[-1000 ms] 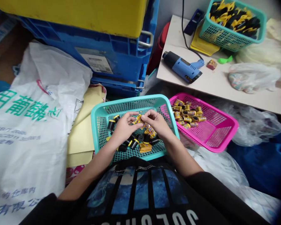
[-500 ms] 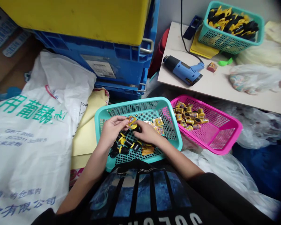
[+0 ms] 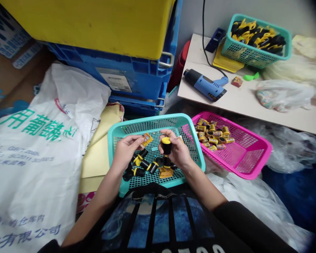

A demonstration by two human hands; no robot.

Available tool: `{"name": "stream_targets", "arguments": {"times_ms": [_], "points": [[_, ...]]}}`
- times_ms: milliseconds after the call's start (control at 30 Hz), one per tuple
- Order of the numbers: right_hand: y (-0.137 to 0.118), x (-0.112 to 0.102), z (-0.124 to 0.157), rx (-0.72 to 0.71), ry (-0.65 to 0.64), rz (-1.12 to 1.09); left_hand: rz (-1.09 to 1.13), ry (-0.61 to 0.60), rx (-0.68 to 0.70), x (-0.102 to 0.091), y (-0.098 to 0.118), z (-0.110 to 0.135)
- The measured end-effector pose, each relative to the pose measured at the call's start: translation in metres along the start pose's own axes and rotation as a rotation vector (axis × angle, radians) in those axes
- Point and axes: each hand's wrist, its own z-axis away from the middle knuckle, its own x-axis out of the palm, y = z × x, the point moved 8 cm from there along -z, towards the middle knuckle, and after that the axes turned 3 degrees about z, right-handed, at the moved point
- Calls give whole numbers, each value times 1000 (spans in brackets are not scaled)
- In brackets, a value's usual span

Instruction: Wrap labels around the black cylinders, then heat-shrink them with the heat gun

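My left hand [image 3: 125,152] pinches a small yellow-orange packet [image 3: 146,140] between fingers and thumb. My right hand [image 3: 175,151] is shut around a black canister with a yellow cap [image 3: 166,145], held upright above the basket. Both hands are over a teal plastic mesh basket [image 3: 152,123]. On its floor lies a loose heap of similar black canisters [image 3: 140,164], some with yellow bands. Close to my right wrist sits a small stack of yellow packets [image 3: 165,172].
To the right, a pink mesh basket [image 3: 249,149] holds several small yellow cartons [image 3: 213,135]. Behind it, a white table [image 3: 252,109] bears a blue heat gun [image 3: 205,85] and a teal basket [image 3: 255,52]. Blue crates [image 3: 129,82] and a white woven sack [image 3: 34,168] stand left.
My right hand has come up from the heap with a black canister and turned it upright. The yellow packets at the basket's far side are mostly out of sight now. My left hand keeps its packet.
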Motion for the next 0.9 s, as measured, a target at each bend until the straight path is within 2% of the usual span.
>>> {"name": "stream_targets", "arguments": {"times_ms": [167,367,600,700,900], "points": [[3,-13,1,-44,98,34,0,10,0,0,2,0],[7,-7,8,27,-7,97,-2,5,6,3,2,-1],[4,-11,7,39,63,154,-6,17,5,2,3,0],[5,-10,8,64,56,147,-4,17,-4,3,2,0],[8,-12,7,13,13,147,-69,-19,-17,8,2,1]]}}
